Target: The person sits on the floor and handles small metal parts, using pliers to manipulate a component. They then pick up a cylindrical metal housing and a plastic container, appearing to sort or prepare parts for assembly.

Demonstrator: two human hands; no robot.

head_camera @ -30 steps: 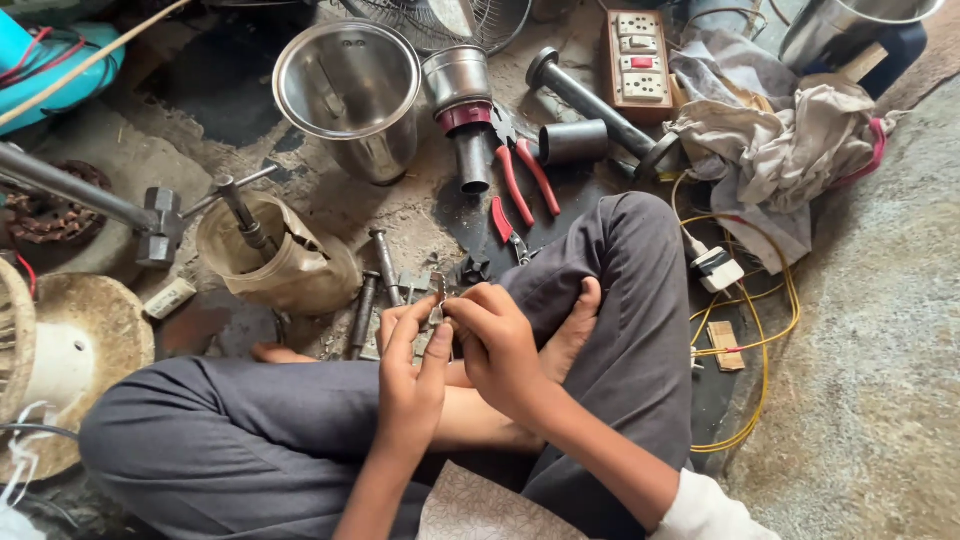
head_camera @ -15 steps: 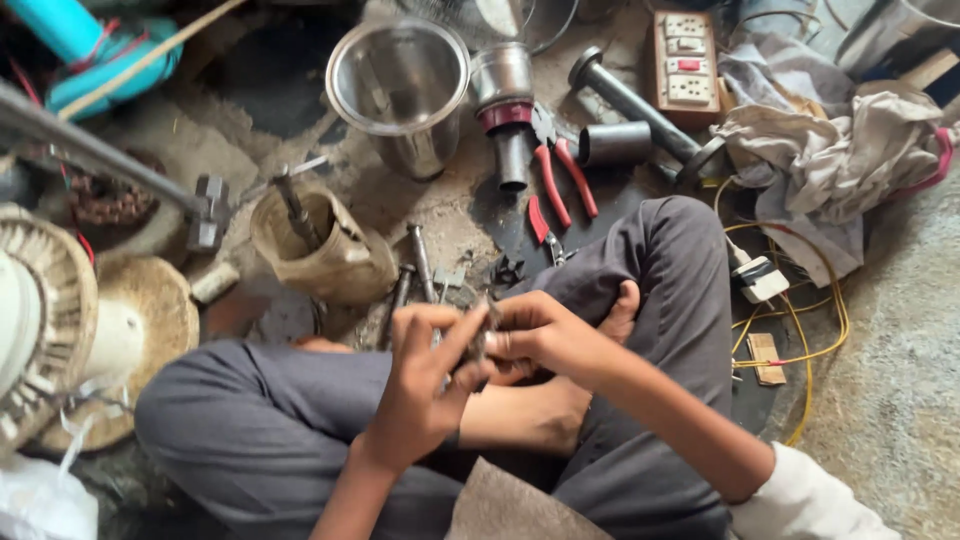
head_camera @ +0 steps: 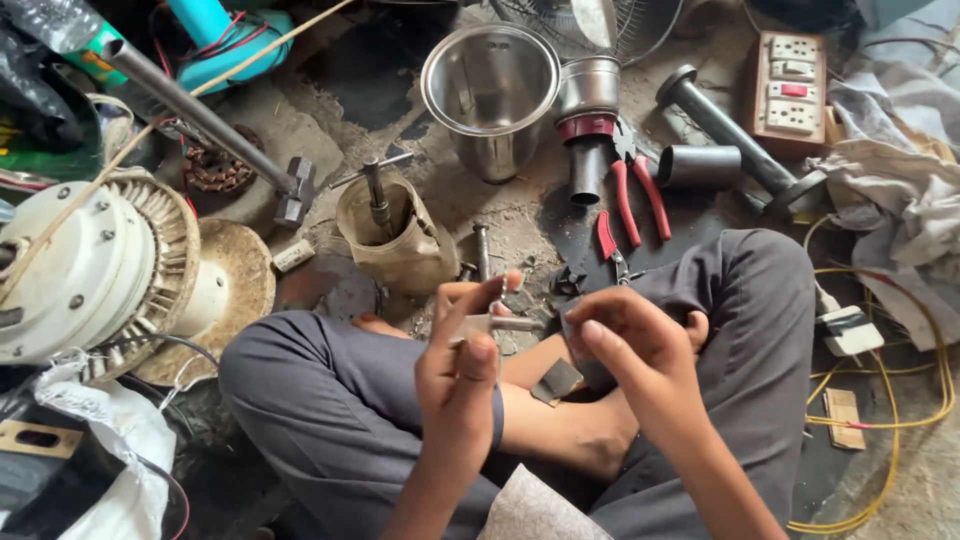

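I sit cross-legged on a workshop floor. My left hand [head_camera: 462,355] pinches a small metal bolt-like part [head_camera: 505,323], its shaft pointing right. My right hand [head_camera: 625,345] is just right of it, fingers curled, with a small dark scrap of abrasive paper [head_camera: 556,381] at its thumb. The two hands are a short gap apart above my shins. On the floor beyond them lie loose bolts [head_camera: 482,250] and a brown pot with a screw shaft [head_camera: 392,235].
Red-handled pliers [head_camera: 635,190] and a steel jar [head_camera: 490,95] lie ahead, with dark metal tubes [head_camera: 735,135] and a switch board [head_camera: 795,85]. A white motor housing [head_camera: 95,270] and a hammer [head_camera: 215,130] sit left. Yellow wire [head_camera: 890,420] and cloth [head_camera: 900,190] are right.
My head has dropped closer, so the scene looks larger. My hands have drawn slightly apart, the left now holding the metal part up alone.
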